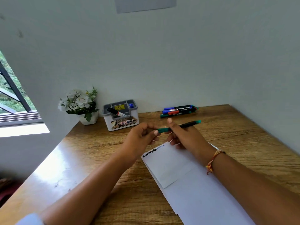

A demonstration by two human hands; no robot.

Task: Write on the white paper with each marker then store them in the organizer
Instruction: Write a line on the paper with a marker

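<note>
A green marker (186,125) is held level above the desk, between both hands. My left hand (139,138) pinches its green cap end. My right hand (188,135) grips the black barrel, thumb raised. The white paper (186,181) lies below them, with black and blue writing along its top left edge. The white and grey organizer (121,115) stands at the back by the wall; a black marker (116,112) leans in it and a blue one (131,105) stands in its right slot. Several more markers (179,110) lie in a pile at the back right.
A white pot of white flowers (81,104) stands left of the organizer in the desk's corner. The wooden desk (243,132) meets walls at the back and right. A window is at the far left.
</note>
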